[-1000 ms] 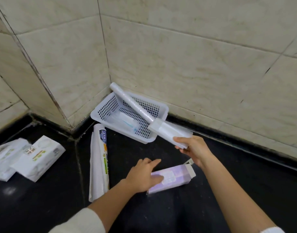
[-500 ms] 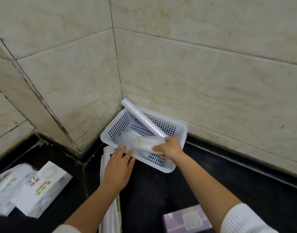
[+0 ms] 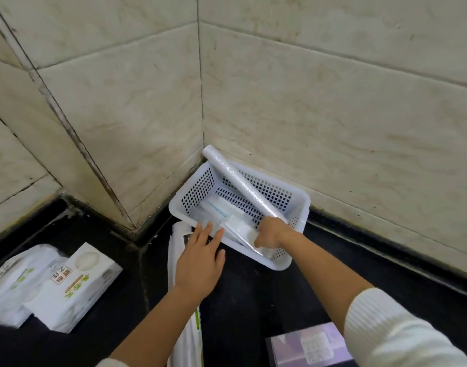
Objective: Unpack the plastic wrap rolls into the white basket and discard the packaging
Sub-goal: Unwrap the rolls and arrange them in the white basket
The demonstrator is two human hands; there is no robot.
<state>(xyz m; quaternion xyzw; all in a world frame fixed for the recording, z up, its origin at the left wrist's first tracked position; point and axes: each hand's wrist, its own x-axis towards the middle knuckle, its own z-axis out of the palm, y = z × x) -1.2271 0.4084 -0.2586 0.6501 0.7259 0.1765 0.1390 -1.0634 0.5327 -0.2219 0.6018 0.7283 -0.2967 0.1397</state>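
The white perforated basket [image 3: 286,264] sits in the wall corner on a black counter. A long plastic wrap roll [image 3: 237,181] leans across it, its far end over the back rim. My right hand [image 3: 270,234] is inside the basket, fingers closed on a white packet of plastic bags [image 3: 237,229] at the roll's lower end. My left hand [image 3: 200,263] hovers open at the basket's near-left rim, above a long white packaged roll [image 3: 179,250] lying on the counter. More white packets [image 3: 216,207] lie on the basket floor.
A purple box [image 3: 309,348] lies at the bottom edge near my right forearm. Two white tissue packs [image 3: 60,287] rest at the left. Tiled walls close in behind and left of the basket.
The view has moved closer to the basket. My right hand pushed the white packet lower into the basket. My left hand moved from the purple box up to the basket's rim.
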